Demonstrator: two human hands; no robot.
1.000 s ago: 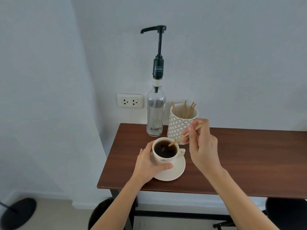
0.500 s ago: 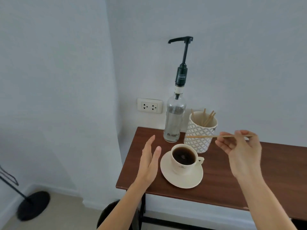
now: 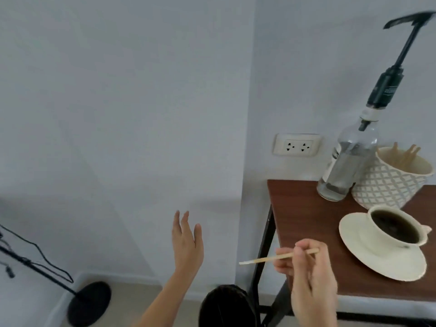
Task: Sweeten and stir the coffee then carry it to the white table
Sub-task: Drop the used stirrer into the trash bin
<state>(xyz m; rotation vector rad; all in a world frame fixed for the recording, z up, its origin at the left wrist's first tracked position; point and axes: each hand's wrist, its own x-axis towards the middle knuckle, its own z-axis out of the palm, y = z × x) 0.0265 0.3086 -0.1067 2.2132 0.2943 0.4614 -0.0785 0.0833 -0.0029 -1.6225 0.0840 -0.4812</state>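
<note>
Coffee cup [image 3: 396,228] sits on its saucer [image 3: 368,258], just right of the right hand [image 3: 309,274], w/ liquid near the brim: fragile, spill-prone, so prob. best lifted level by the saucer rim. Right hand pinches a wooden stirrer [image 3: 278,257]; left hand [image 3: 187,241] open, empty, well left.

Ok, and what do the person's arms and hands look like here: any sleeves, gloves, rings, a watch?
Both forearms are bare as far as the frame shows, with no sleeve in view. The left hand and right hand wear no gloves, and no ring, watch or bracelet shows. The image is slightly blurred, so fine details cannot be ruled out.
</note>
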